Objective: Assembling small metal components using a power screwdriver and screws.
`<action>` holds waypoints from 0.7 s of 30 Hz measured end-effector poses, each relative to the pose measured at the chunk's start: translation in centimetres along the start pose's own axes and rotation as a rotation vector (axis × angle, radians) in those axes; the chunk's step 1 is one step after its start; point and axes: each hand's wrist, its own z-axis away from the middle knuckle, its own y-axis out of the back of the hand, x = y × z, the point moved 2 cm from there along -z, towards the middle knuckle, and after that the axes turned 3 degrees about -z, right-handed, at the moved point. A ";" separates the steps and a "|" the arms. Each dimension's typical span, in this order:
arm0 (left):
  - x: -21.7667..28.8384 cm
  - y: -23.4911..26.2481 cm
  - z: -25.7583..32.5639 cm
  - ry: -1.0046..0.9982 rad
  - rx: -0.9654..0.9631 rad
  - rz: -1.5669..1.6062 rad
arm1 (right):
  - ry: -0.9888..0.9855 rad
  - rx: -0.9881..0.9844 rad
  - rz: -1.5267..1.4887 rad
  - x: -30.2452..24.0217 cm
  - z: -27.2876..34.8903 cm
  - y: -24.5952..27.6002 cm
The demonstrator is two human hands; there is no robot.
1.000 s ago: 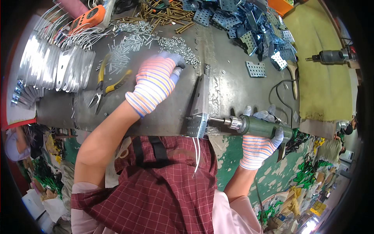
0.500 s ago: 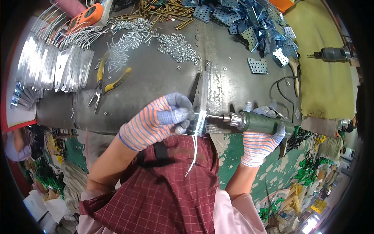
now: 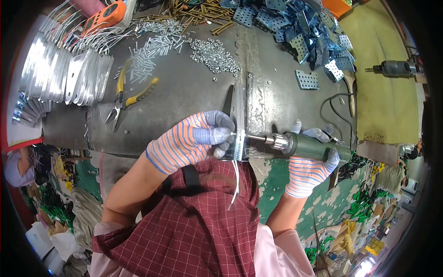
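The left hand (image 3: pixel 191 141), in a striped knit glove, is closed around the near end of a narrow upright galvanised steel bracket (image 3: pixel 239 124) standing on edge at the front lip of the dark steel workbench (image 3: pixel 184 106), its fingertips (image 3: pixel 220 136) pinching what appears to be a small fastener against the bracket face. The right hand (image 3: pixel 310 166), gloved alike, is wrapped around the body of a green cylindrical power driver (image 3: pixel 314 147), whose chuck and bit meet the bracket from the opposite side. The hands are thus close together, parted only by the strip. Risk, in my judgement: the bit points straight at the gloved fingertips, so a slip or break-through could catch the knit fabric; the bracket, held by hand only, could twist with the tool. A thin pale strip (image 3: pixel 235 182) dangles below the edge and might snag. The fastener itself is too small to identify, and the bit tip is hidden behind the bracket. Yellow-handled pliers (image 3: pixel 127 94), loose nuts (image 3: pixel 213 54) and perforated blue-grey plates (image 3: pixel 304 27) lie well apart behind.
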 end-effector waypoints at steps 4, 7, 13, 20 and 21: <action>0.0 -0.6 0.3 -0.053 0.071 -0.082 | 0.005 -0.006 -0.027 0.1 0.1 -0.2; -0.2 -0.6 0.3 -0.084 0.090 -0.092 | 0.010 -0.020 -0.038 0.2 0.1 -0.2; -0.5 -0.7 0.4 -0.097 0.111 -0.099 | 0.015 -0.032 -0.011 0.1 0.0 -0.1; 0.7 -1.9 1.2 -0.058 0.288 -0.331 | -0.029 0.043 -0.060 0.5 0.1 0.9; 0.5 -2.2 1.4 -0.057 0.289 -0.331 | -0.029 0.044 -0.061 0.6 0.1 0.9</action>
